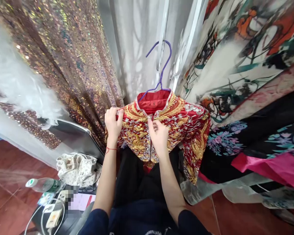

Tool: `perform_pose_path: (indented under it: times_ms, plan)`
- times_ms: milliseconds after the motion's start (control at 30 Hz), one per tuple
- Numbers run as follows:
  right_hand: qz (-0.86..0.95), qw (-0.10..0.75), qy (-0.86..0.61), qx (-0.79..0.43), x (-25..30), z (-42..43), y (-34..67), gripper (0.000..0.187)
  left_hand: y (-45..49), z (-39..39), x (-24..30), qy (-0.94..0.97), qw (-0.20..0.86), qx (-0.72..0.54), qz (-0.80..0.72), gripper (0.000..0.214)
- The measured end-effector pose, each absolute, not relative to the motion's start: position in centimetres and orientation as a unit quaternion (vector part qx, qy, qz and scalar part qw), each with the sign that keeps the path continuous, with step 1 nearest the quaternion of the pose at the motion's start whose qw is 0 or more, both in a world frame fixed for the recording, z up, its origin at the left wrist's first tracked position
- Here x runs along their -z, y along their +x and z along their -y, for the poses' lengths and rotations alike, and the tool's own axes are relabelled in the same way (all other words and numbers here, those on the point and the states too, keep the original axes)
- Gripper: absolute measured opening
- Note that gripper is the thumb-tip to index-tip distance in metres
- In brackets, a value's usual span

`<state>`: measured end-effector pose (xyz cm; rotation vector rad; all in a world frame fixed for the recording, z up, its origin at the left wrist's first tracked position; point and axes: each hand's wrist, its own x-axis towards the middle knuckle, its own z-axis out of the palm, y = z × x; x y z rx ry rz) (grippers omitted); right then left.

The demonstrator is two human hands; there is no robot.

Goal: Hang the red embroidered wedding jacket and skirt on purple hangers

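In front of me hangs a red jacket (137, 137) with gold and silver embroidery, a stand-up collar and a small red label marked S inside the neck. A purple wire hanger (164, 67) runs into its collar, the hook standing up by a pale metal bar. My left hand (113, 122) grips the jacket's shoulder at the left, thumb on the front and fingers behind. At the front opening just under the collar, my right hand (158, 133) pinches the jacket's edge between thumb and fingers. What lies under those fingertips is hidden.
A sequined gold garment (71, 55) and white fluffy trim (22, 75) hang at left. Patterned fabric (247, 49) and black floral cloth (257, 137) hang at right. Low at left are a plastic bottle (45, 184), a spotted white cloth (75, 168) and white cables (42, 215).
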<state>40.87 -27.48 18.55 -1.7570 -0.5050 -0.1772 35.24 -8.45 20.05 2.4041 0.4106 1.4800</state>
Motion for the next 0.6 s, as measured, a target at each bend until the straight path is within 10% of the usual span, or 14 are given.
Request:
perform_pose_path:
  times_ms: [600]
  plan:
    - [0.196, 0.805, -0.531, -0.180, -19.1, 27.4, 43.5, 0.044, 35.9, 8.5, -19.0, 0.832, 0.160, -0.508, -0.154, 0.038]
